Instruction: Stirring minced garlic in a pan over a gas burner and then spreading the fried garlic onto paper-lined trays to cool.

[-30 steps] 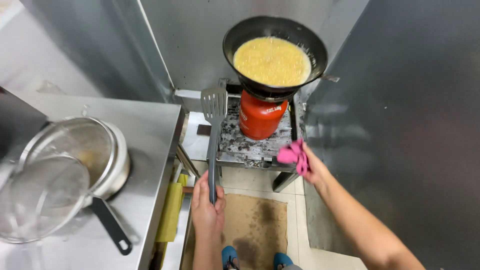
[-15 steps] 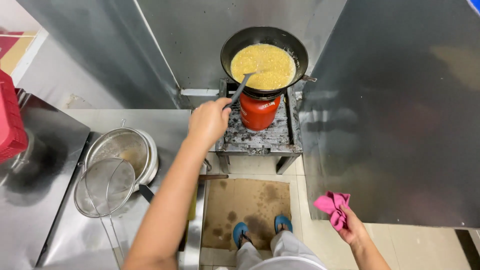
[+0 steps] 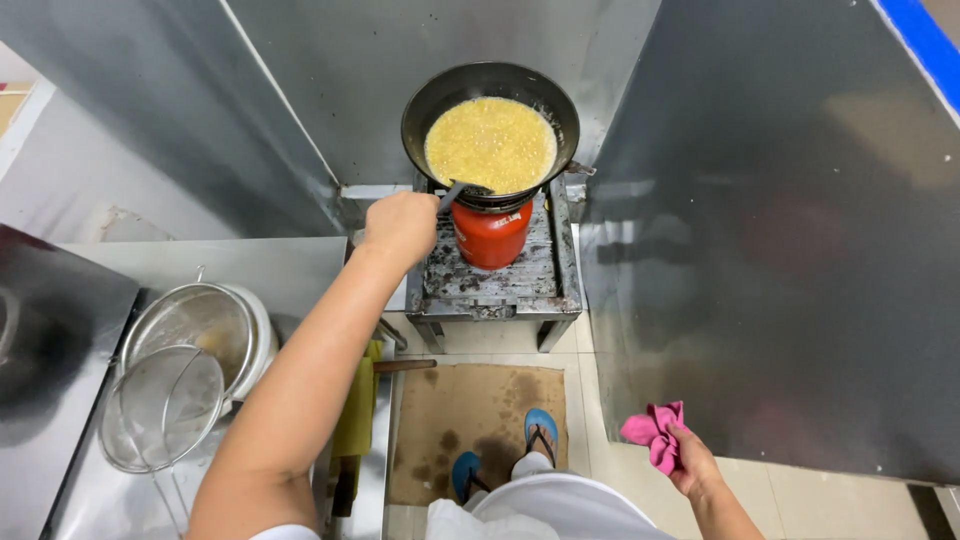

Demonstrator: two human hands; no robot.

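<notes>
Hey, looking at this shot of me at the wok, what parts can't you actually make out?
All in the head view:
- Spatula: blade sunk in the wok's yellow food; handle inside the left hand.
- Burner flame: hidden under the wok.
- Pink cloth: partly bunched inside the right hand.
- Strainer: handle cut off by the bottom edge.

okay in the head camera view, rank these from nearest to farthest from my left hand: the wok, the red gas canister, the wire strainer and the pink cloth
From the left hand:
1. Red gas canister, just to its right under the wok.
2. Wok, up and right on the burner; close to the canister's rank.
3. Wire strainer, lower left on the counter.
4. Pink cloth, lower right, in the right hand.
</notes>
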